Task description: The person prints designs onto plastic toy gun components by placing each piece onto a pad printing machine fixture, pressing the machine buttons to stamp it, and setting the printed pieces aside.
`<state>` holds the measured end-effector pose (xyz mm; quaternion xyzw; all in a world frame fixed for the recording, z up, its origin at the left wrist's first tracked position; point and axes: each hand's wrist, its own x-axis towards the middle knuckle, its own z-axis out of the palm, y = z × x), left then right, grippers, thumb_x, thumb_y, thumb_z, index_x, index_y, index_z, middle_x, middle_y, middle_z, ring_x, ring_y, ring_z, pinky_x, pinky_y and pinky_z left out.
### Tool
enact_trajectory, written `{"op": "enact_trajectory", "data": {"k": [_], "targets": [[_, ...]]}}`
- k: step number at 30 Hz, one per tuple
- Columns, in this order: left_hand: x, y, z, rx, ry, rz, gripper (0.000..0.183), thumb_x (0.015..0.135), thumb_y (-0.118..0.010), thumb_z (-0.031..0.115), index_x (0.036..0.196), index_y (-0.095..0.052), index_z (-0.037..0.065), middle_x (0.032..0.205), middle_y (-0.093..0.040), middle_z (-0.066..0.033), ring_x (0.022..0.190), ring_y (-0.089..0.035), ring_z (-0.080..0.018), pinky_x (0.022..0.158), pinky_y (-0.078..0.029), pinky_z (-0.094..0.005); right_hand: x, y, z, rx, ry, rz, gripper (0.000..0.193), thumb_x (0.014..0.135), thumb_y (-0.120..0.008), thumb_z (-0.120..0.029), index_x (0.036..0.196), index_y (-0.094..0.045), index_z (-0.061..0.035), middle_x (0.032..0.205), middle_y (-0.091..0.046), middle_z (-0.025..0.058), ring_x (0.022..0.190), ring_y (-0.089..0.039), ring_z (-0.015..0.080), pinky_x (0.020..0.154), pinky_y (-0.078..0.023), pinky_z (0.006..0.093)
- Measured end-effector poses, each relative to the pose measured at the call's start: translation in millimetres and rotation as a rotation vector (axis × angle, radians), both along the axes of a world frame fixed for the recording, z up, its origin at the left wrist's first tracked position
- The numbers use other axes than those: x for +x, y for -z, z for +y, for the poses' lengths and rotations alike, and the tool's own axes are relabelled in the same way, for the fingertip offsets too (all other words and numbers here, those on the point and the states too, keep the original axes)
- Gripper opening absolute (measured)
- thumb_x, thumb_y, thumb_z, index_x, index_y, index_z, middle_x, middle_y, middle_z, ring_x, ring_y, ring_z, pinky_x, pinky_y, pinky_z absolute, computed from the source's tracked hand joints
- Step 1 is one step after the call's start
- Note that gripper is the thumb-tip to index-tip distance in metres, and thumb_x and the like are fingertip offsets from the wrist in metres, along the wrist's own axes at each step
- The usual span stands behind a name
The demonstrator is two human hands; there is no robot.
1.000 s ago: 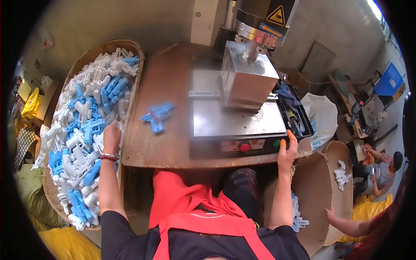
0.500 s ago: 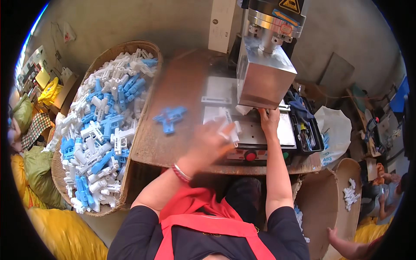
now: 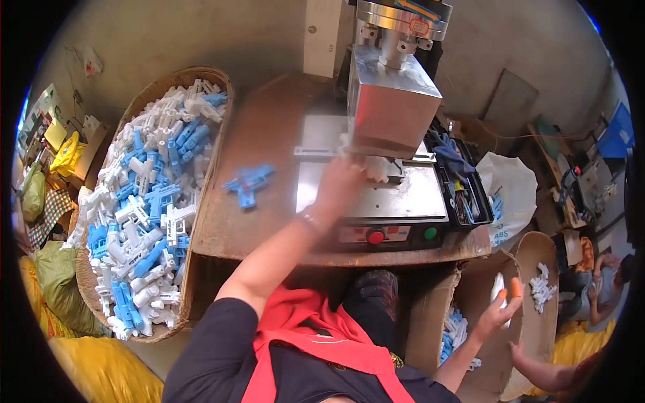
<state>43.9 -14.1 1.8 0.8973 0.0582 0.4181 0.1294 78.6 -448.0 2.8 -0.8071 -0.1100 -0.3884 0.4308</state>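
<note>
My left hand [image 3: 339, 187], blurred by motion, reaches under the metal block of a press [image 3: 393, 111]. Its fingers are closed on a white toy pistol [image 3: 380, 172] at the small fixture on the press's plate. Out to the right, my right hand [image 3: 494, 316] is raised over a cardboard box [image 3: 430, 309], pinching a white plastic piece [image 3: 497, 287] that looks like another toy pistol seen end-on. Orange covers show on its fingertips. A blue toy pistol [image 3: 247, 185] lies on the wooden table left of the press.
A large basket [image 3: 225, 121] heaped with white and blue toy pistols stands at left. Beside the press are a black tool box [image 3: 470, 195] and a white sack [image 3: 507, 195]. Another person's hand [image 3: 524, 359] reaches in at lower right, near more white pieces [image 3: 541, 287].
My right hand has come out from under the press and swung down right over the box with a white piece. My left hand has moved forward, carrying its white toy pistol to the fixture.
</note>
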Motion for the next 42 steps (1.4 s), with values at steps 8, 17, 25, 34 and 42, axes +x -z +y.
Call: {"op": "enact_trajectory", "data": {"k": [8, 17, 25, 34, 42], "targets": [[58.2, -0.5, -6.2, 0.012, -0.091, -0.006, 0.008, 0.081, -0.058, 0.01, 0.08, -0.065, 0.008, 0.087, -0.063, -0.0146, 0.087, -0.059, -0.0321, 0.076, -0.045, -0.0443, 30.7, 69.2, 58.3, 0.051, -0.401, 0.4, 0.032, 0.091, -0.056, -0.005, 0.122, -0.054, 0.0043, 0.123, -0.057, 0.0144, 0.117, -0.051, 0.0227, 0.101, -0.037, 0.0325], [57.9, 11.3, -13.1, -0.044, -0.176, 0.048, 0.019, 0.084, -0.058, 0.02, 0.094, -0.067, 0.007, 0.107, -0.062, -0.0117, 0.103, -0.056, -0.0314, 0.085, -0.041, -0.0514, 73.8, 106.6, 121.5, 0.002, -0.485, 0.444, 0.05, 0.092, -0.058, -0.018, 0.133, -0.043, 0.0074, 0.13, -0.05, 0.0222, 0.121, -0.046, 0.0331, 0.104, -0.033, 0.0352], [-111.0, 14.9, 12.2, 0.124, -0.012, 0.42, 0.061, 0.086, -0.059, 0.042, 0.14, -0.043, 0.02, 0.144, -0.038, -0.017, 0.13, -0.037, -0.0397, 0.101, -0.032, -0.0511, 94.2, 113.6, 106.1, -0.146, -0.502, 0.597, 0.066, 0.086, -0.069, -0.025, 0.134, -0.041, 0.0105, 0.138, -0.045, 0.0248, 0.13, -0.041, 0.0315, 0.109, -0.028, 0.0358], [-180.0, 15.8, 84.8, -0.308, 0.055, 0.187, 0.04, 0.08, -0.065, 0.018, 0.118, -0.058, 0.006, 0.121, -0.057, -0.0171, 0.114, -0.053, -0.034, 0.096, -0.042, -0.0431, 101.4, 112.3, 114.6, 0.073, -0.623, 0.676, 0.07, 0.088, -0.069, -0.025, 0.14, -0.034, 0.0059, 0.14, -0.042, 0.0149, 0.126, -0.04, 0.0228, 0.107, -0.028, 0.0305], [-330.5, 98.7, 270.3, -0.188, -0.793, 1.065, 0.054, 0.082, -0.054, 0.016, 0.136, -0.047, 0.016, 0.117, -0.063, -0.0155, 0.116, -0.056, -0.0307, 0.103, -0.026, -0.0656, 98.6, 111.9, 118.5, 0.06, -0.545, 0.66, 0.066, 0.088, -0.065, -0.017, 0.141, -0.033, 0.0065, 0.143, -0.038, 0.0167, 0.133, -0.034, 0.0245, 0.111, -0.023, 0.0325]]}}
